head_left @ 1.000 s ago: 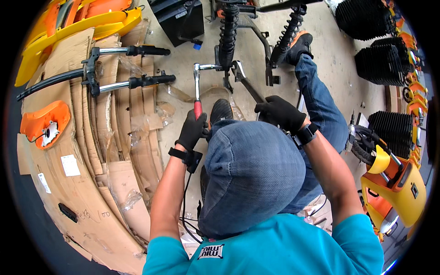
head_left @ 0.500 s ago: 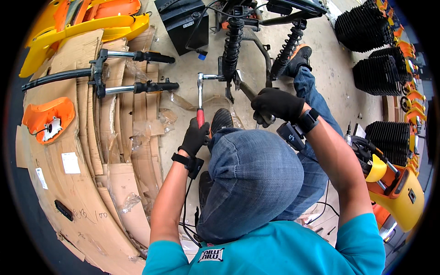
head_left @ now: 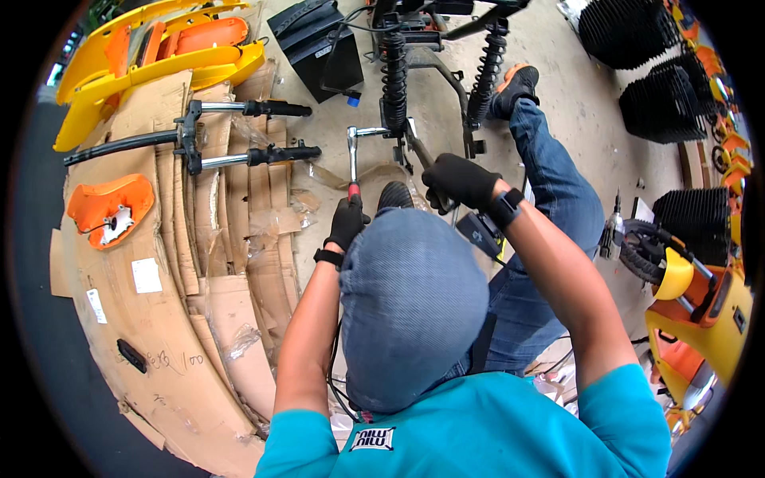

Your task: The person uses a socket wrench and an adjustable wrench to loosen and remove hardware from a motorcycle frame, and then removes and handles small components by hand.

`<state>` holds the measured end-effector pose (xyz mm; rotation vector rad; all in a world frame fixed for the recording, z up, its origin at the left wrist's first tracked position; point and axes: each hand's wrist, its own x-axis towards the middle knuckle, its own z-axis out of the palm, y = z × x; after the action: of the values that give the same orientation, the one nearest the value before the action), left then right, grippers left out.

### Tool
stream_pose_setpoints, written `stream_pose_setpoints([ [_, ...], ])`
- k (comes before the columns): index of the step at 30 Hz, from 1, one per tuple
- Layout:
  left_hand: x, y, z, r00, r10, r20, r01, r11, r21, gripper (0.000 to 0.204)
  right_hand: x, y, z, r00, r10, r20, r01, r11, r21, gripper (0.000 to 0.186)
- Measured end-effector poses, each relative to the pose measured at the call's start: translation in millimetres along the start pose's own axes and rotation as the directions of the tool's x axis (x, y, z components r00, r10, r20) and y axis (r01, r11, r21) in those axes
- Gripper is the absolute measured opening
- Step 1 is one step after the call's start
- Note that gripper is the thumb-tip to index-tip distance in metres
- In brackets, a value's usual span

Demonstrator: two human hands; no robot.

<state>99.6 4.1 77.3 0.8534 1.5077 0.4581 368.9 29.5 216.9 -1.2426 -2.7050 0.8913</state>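
My left hand (head_left: 347, 223), in a black glove, is closed around the red grip of a ratchet wrench (head_left: 353, 155). The ratchet's head and socket meet the lower end of the left coil-spring shock absorber (head_left: 394, 76) from the left side. On the other side of that joint, a dark wrench (head_left: 420, 148) reaches up to it, gripped by my gloved right hand (head_left: 464, 182). A second shock absorber (head_left: 487, 72) stands to the right on the same black vehicle frame (head_left: 443, 67). The fastener between the tools is too small to make out.
Stacked flat cardboard (head_left: 175, 311) fills the left, carrying a front fork (head_left: 190, 137), an orange cover (head_left: 111, 209) and yellow body panels (head_left: 159, 68). A black box (head_left: 319, 52) stands behind. To the right are black ribbed parts (head_left: 628, 33), a power drill (head_left: 613, 231) and a yellow-orange vehicle (head_left: 693, 319).
My view has shifted, so the cardboard and fork sit further right and the frame further left. Both hands keep their tools at the same joint, and the ratchet stands at nearly the same angle.
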Motion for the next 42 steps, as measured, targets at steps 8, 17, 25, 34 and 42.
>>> stream_pose_setpoints([
  [8, 6.9, 11.2, -1.7, 0.975, -0.188, 0.118, 0.192, 0.981, -0.023, 0.042, 2.5, 17.9, 27.3, 0.98, -0.104, -0.171, 0.078, 0.985, -0.152, 0.017],
  [17, 16.6, -5.9, 8.9, 0.976, -0.189, -0.107, 0.192, 0.981, 0.022, 0.041, 0.2, 9.1, 40.2, 0.989, 0.033, -0.141, -0.037, 0.999, -0.029, 0.009],
  [25, 2.3, 10.2, 15.3, 0.982, -0.169, -0.078, 0.173, 0.984, 0.05, 0.04, -9.2, 3.6, 99.5, 0.869, 0.492, 0.052, -0.435, 0.71, 0.554, 0.016],
  [34, -37.8, 88.3, -4.5, 0.993, -0.051, 0.108, 0.047, 0.998, 0.042, 0.045, -9.6, -11.4, 164.1, 0.667, 0.744, 0.047, -0.555, 0.453, 0.698, 0.03],
  [42, -29.0, 177.5, -28.4, 0.96, 0.232, 0.157, -0.23, 0.973, -0.031, 0.04, -9.0, -9.0, 186.5, 0.703, 0.702, -0.115, -0.518, 0.616, 0.594, 0.032],
])
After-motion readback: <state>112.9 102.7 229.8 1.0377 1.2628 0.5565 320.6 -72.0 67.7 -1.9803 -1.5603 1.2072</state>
